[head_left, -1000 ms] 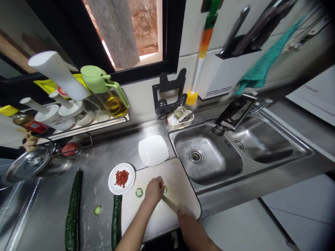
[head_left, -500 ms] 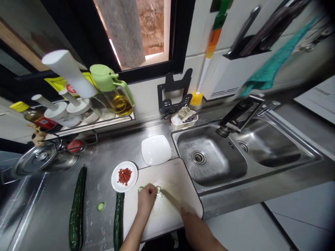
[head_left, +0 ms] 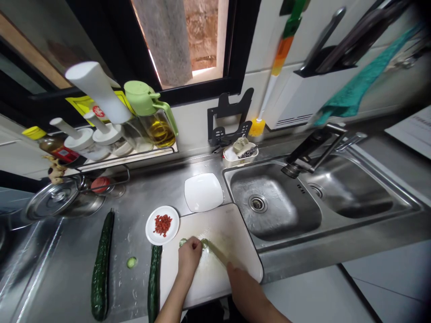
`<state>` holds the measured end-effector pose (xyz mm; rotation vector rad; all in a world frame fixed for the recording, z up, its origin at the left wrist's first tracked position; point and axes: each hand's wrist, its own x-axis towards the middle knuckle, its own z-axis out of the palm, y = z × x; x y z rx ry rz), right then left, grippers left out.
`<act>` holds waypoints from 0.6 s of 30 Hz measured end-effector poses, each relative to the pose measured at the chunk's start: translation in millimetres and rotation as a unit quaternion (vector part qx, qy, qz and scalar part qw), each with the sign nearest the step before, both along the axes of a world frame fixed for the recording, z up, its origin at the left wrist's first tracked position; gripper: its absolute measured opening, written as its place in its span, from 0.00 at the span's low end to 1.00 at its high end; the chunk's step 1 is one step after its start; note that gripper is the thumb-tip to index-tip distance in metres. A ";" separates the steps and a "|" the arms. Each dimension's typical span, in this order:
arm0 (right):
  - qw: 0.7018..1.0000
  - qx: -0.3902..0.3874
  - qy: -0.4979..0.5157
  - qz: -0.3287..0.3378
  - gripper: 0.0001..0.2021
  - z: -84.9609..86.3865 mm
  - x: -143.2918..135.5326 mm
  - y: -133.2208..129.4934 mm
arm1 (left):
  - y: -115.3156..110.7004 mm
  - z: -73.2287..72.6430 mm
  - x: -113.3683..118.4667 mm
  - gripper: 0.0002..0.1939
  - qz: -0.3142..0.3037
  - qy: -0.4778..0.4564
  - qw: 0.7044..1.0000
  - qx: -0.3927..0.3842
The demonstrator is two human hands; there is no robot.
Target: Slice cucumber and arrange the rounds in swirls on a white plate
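Note:
My left hand (head_left: 189, 255) is closed, fingers curled down on a small cucumber piece (head_left: 182, 242) that pokes out at its left side on the white cutting board (head_left: 212, 287). My right hand (head_left: 238, 280) grips a knife (head_left: 217, 252), its blade slanting across the board with the tip end beside my left fingertips. Pale green bits lie around the blade; most of the piece is covered by my hand. Along the board's left edge lies a whole cucumber (head_left: 154, 282). A second, larger cucumber (head_left: 103, 269) is further left on the steel counter, with a cut cucumber end (head_left: 131, 262) between them.
A small plate of red berries (head_left: 150, 231) overlaps the board's upper left corner. Behind the board is a white square dish (head_left: 203, 193). To the right is a double sink (head_left: 276, 226) with a faucet (head_left: 313, 148). A rack (head_left: 148, 158) carries an oil jug (head_left: 156, 128) and jars.
My right hand and the knife have shifted left, bringing the blade closer to my left fingers. My left hand stays on the cucumber piece. The camera view has turned slightly left.

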<state>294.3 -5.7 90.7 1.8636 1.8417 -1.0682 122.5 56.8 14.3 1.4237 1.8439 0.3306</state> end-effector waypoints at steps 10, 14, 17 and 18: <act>1.000 -0.002 -0.019 0.002 0.24 3.8 -5.9 1.5 | 2.1 0.6 1.2 0.10 -0.003 0.011 1.000 0.001; 1.000 -0.003 -0.019 0.002 0.23 1.4 -7.0 2.0 | 2.2 -0.2 1.2 0.10 -0.005 0.015 1.000 0.008; 1.000 0.001 -0.017 0.000 0.23 0.6 -7.6 2.2 | 1.8 -1.3 1.2 0.10 -0.006 0.010 1.000 0.011; 1.000 0.004 -0.014 -0.001 0.23 0.5 -7.9 2.2 | 1.7 -1.6 1.2 0.10 -0.006 0.007 1.000 0.012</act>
